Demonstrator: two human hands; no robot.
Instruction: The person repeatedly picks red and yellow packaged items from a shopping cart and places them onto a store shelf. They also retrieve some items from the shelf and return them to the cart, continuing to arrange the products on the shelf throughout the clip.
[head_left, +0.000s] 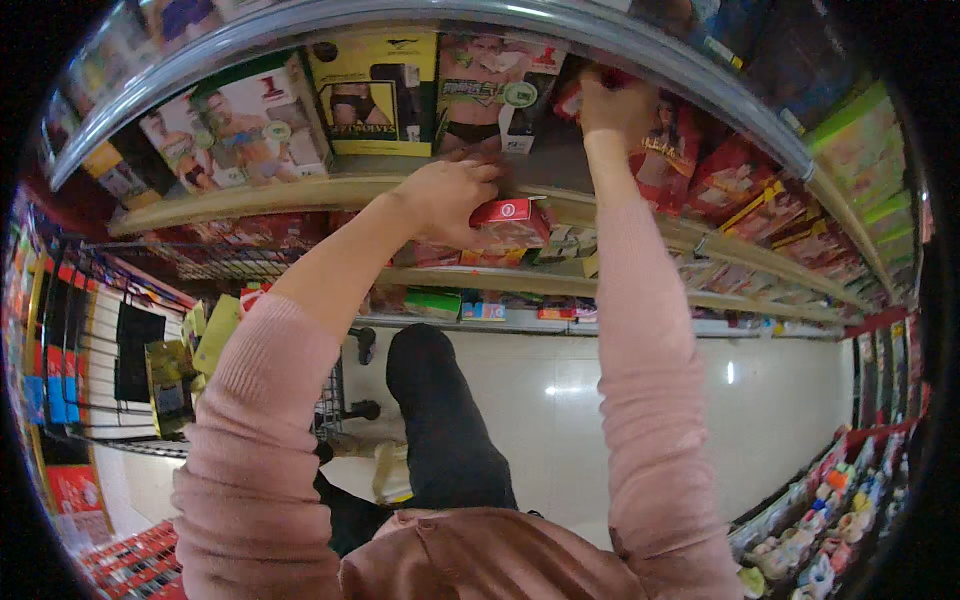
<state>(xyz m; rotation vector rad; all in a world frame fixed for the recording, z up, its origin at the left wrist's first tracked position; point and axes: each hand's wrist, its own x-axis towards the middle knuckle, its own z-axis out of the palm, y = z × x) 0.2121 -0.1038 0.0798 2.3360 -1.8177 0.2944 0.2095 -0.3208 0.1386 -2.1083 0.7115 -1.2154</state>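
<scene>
My left hand (454, 196) grips a red box (514, 217) in front of the shelf's front edge (300, 195). My right hand (615, 105) reaches in among red packages on the same shelf; its fingertips overlap a red package (568, 101), and blur hides whether they hold it. Just right of that hand stands a red underwear box (666, 161) with a printed figure. Left of it are a white-and-green underwear box (499, 94), a yellow-and-black box (375, 97) and a larger white box (240, 127), all upright.
A curved upper shelf rail (420, 16) runs above my hands. Lower shelves (487, 279) hold more packages. At left stands a black wire cart (97, 337) with boxes. My knee (424, 360) is below, over a pale tiled floor (562, 420). Small shoes (817, 517) fill a rack at lower right.
</scene>
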